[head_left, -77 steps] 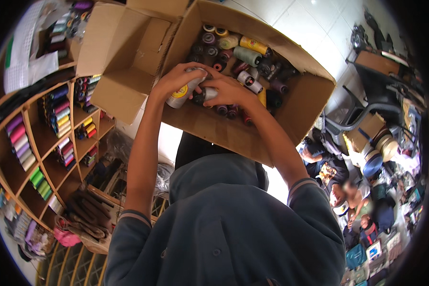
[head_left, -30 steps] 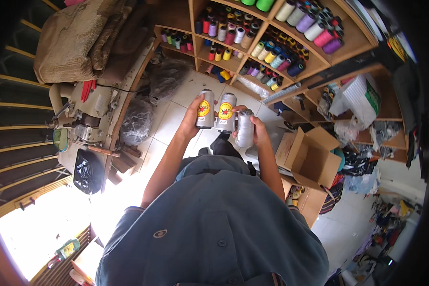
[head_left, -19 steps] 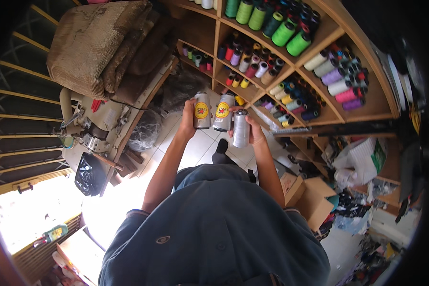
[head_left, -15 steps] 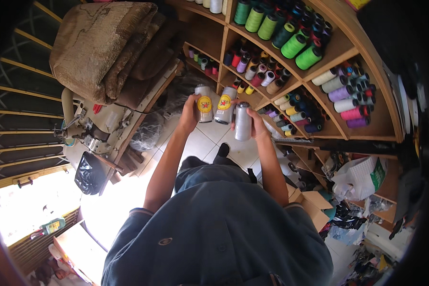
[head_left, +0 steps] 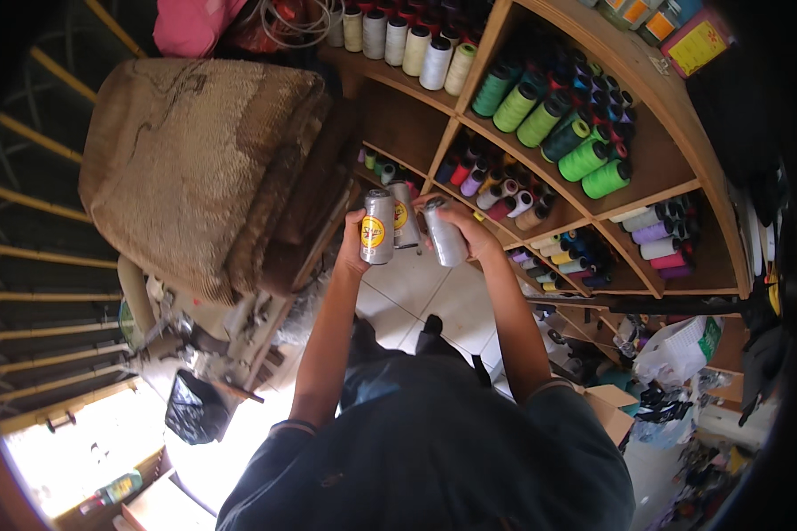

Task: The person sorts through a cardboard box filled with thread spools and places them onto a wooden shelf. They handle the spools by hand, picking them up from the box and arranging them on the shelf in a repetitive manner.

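Note:
Three grey thread spools are held up in front of my body. My left hand (head_left: 352, 245) is wrapped round the left spool (head_left: 376, 251), which stands nearly upright with a round yellow label toward me. My right hand (head_left: 468, 232) grips the right spool (head_left: 446, 239), tilted, its dark end up. Between them is the middle spool (head_left: 406, 223), partly behind the left one, its yellow label half covered. Fingertips of my right hand come close to the middle spool; which hand bears it I cannot tell.
Ahead and right, a wooden shelf (head_left: 584, 212) holds many coloured thread spools in compartments. Folded brown cloth (head_left: 195, 159) lies on a table at left, by a sewing machine (head_left: 195, 350). A black plastic bag (head_left: 193, 407) hangs there. An open cardboard box (head_left: 609, 409) sits at right.
The view has shifted, so the shelf and cloth sit lower in the picture. The left and middle spools now overlap, and the right spool leans more.

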`<state>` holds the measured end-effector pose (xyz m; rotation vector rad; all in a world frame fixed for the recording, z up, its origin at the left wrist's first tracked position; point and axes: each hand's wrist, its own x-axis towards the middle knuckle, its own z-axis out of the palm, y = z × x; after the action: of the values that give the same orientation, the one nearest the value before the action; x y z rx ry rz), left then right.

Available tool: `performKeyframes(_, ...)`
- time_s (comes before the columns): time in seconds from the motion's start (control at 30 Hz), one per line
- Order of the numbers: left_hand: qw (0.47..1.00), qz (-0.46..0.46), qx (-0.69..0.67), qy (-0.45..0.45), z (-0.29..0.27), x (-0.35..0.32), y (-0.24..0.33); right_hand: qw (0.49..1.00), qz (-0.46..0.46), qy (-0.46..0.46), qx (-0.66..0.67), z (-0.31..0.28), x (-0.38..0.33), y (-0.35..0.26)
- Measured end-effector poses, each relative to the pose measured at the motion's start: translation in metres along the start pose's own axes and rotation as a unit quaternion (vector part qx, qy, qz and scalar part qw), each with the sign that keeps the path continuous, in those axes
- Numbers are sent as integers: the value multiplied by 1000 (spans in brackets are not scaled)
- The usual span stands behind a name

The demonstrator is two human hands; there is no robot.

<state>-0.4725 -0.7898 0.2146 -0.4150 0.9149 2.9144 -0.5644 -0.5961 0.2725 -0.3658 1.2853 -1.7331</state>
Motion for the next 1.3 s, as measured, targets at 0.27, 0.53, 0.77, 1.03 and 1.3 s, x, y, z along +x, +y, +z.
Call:
performKeyframes(0.27,998,-32,35,30,-36,113,34,915,-130,330,-193,-46,139,35)
performKeyframes(0.53,976,2,201,82,-87,187,16,769,-223,433,-413,-103,259,37)
performKeyframes(0.77,957,116,239,114,-106,225,1,717,-285,457,-443,-168,355,37)
performKeyframes(1.03,954,109,246,134,-134,237,-14,663,-274,474,-511,-212,450,17)
performKeyframes(1.3,966,67,239,78,-136,229,-15,666,-241,415,-571,-240,509,-8)
